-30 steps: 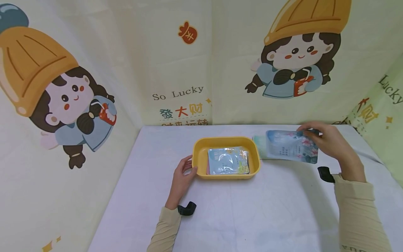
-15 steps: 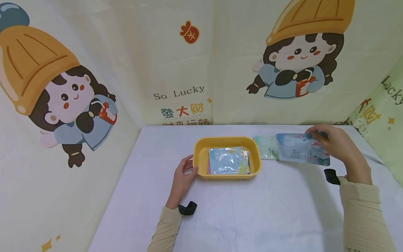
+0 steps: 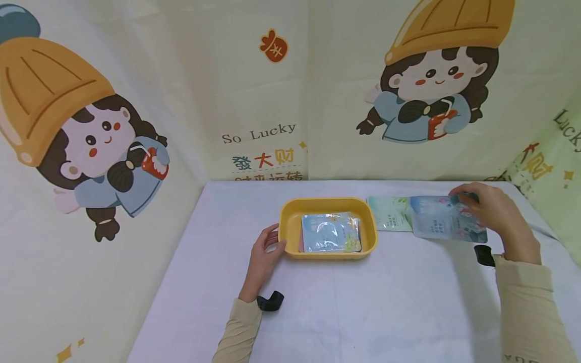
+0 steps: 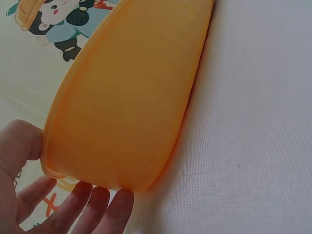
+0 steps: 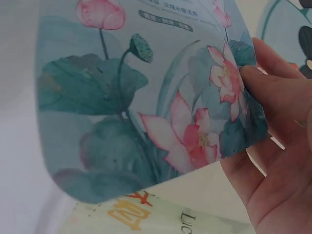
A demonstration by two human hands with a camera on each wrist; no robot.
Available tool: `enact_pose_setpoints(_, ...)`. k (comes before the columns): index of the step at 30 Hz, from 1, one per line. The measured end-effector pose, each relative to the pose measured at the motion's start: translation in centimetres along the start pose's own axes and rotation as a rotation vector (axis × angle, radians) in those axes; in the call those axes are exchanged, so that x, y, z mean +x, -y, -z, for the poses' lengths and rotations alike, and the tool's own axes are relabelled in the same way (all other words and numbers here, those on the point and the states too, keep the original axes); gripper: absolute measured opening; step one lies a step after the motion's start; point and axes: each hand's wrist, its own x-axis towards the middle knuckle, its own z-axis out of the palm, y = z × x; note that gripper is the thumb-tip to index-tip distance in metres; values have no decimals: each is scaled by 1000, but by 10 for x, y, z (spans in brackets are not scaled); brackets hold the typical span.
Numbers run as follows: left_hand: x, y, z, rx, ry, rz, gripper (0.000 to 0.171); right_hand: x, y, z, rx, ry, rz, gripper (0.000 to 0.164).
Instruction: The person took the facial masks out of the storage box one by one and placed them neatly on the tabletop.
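Right hand [image 3: 496, 212] pinches the lotus packet [image 3: 436, 219] by its top edge near the right corner, thumb against fingers, no slack visible. Long axis runs left-right, so most of the packet extends left of the grip — its left end overlaps the green packet [image 3: 388, 214] in the head view; can't tell if they touch. Yellow tray [image 3: 333, 255] sits just left of the green packet — left hand [image 3: 264, 254] grips its far-left end, right hand nearer both loose packets.

left hand [image 3: 263, 259] gripping, thumb [image 4: 22, 144] apart from spread fingers [image 4: 95, 207]; right hand [image 3: 499, 214] pinching between thumb [image 5: 268, 87] and fingers [image 5: 275, 56], turned inward at wrist [image 3: 524, 249]; both arms [image 3: 238, 327] stretched forward, well apart, sleeved
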Motion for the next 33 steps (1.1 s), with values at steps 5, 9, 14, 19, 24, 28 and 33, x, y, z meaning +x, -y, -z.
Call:
enact_pose_setpoints(5, 0, 1, -1, 3, 2, -2, 49, 5, -10, -3, -61, -5, 3, 23)
enact_pose_setpoints(9, -1, 1, -3, 1, -1, -1, 49, 8, -18, -8, -107, -19, 11, 21)
enact_pose_setpoints(14, -2, 0, -4, 1, -3, 5, 49, 12, -28, -12, -139, -46, 8, 20)
enact_pose_setpoints(19, -3, 0, -4, 10, -1, 9, 49, 16, -38, -18, -150, -95, 6, 21)
enact_pose_setpoints(24, -2, -1, -4, 20, 4, 12, 49, 19, -50, -26, -127, -115, -12, 20)
enact_pose_setpoints(28, -1, 1, -4, 18, 4, 12, 49, 20, -60, -31, -112, -165, -18, 19)
enact_pose_setpoints(33, 1, 4, -2, 10, -1, 18, 49, 21, -67, -40, -105, -222, -63, 19)
